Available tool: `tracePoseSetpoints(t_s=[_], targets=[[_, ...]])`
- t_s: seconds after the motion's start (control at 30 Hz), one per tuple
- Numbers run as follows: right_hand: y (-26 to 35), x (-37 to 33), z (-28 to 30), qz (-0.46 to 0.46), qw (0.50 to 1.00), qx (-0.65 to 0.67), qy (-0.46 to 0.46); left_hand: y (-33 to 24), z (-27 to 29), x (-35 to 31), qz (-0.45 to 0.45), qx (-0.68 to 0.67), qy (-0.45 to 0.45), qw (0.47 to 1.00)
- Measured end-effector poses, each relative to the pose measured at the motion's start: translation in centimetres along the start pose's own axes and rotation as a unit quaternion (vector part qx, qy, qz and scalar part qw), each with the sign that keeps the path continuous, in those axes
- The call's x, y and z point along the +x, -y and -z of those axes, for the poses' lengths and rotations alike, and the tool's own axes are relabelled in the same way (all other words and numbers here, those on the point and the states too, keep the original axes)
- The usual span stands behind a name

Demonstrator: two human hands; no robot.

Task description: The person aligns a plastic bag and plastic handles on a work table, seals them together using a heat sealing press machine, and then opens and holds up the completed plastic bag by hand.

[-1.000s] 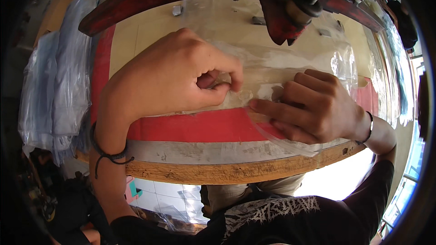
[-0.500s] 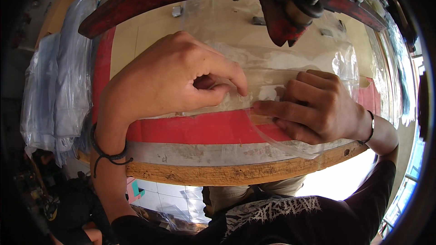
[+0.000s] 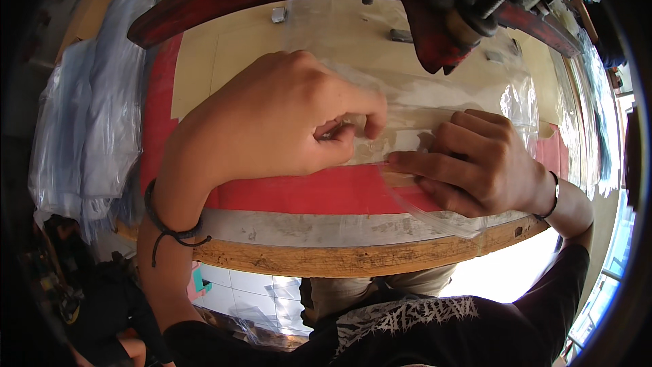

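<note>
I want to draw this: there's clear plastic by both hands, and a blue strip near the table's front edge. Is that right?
Not quite: the strip near the table's front edge is red, not blue, as the head view shows. Clear plastic really is by both the left hand and right hand.

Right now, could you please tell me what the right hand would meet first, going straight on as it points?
The right hand would probably meet the left hand first, near its thumb, though depth is unclear.

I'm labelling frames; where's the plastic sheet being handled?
In the head view, right of centre on the table, the clear plastic sheet lies partly under the right hand.
</note>
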State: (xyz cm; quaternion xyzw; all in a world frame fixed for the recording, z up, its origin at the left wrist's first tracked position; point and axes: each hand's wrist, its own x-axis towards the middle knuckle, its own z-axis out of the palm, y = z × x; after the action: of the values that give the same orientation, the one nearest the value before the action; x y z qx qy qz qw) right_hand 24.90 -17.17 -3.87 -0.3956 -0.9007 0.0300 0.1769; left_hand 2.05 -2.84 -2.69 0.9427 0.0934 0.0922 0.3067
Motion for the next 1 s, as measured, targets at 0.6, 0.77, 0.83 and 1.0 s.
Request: tracePoseSetpoints(t_s=[0.6, 0.77, 0.83, 1.0], targets=[[-0.1, 0.1, 0.3, -0.009, 1.0, 0.019, 0.013, 0.1, 0.1, 0.3, 0.189, -0.278, -0.092, 0.937], [-0.1, 0.2, 0.0, -0.012, 1.0, 0.016, -0.005, -0.5, 0.7, 0.7, 0.25, -0.495, -0.078, 0.829], [0.0, 0.3, 0.1, -0.015, 1.0, 0.015, -0.002, -0.6, 0.4, 1.1, 0.249, -0.544, -0.085, 0.797], [0.4, 1.4, 0.2, -0.027, 0.999, 0.023, 0.0, 0.7, -0.6, 2.2, 0.192, -0.623, -0.128, 0.747]])
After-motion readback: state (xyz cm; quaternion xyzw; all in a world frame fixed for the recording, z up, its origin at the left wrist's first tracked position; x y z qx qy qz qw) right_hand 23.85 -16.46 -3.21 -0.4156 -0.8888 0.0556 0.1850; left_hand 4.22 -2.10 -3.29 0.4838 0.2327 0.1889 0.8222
